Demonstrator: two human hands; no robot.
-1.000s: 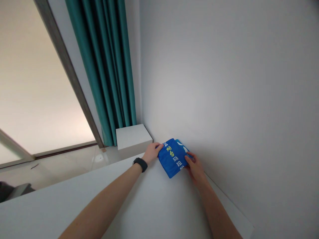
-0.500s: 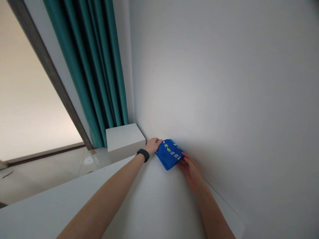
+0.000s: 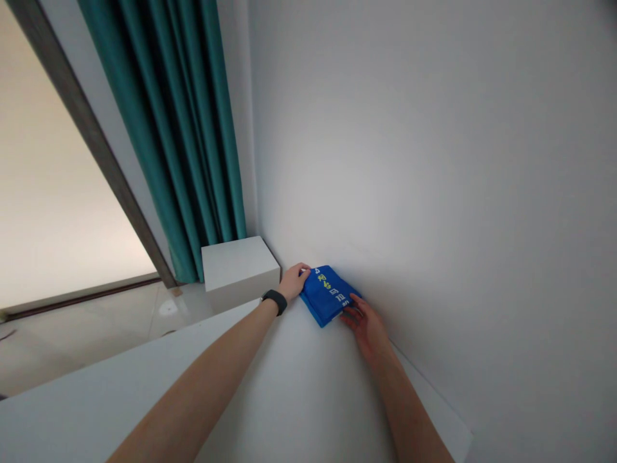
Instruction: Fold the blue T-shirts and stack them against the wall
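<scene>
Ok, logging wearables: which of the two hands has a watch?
The left hand, with a black watch on its wrist; the right hand has a bare wrist.

A matte white wall (image 3: 409,161) filled the main field, a teal pleated curtain (image 3: 164,128) hung in the corner, a grey frame (image 3: 84,141) bordered a bright frosted glass panel (image 3: 58,161), a white block-shaped cabinet (image 3: 238,270) stood on glossy pale floor tile (image 3: 178,308), diffuse daylight entered.

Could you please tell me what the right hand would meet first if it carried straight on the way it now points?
The right hand would most likely meet the folded blue cloth first; its fingers sit at the cloth's near edge, though depth is hard to judge from this view.
</scene>
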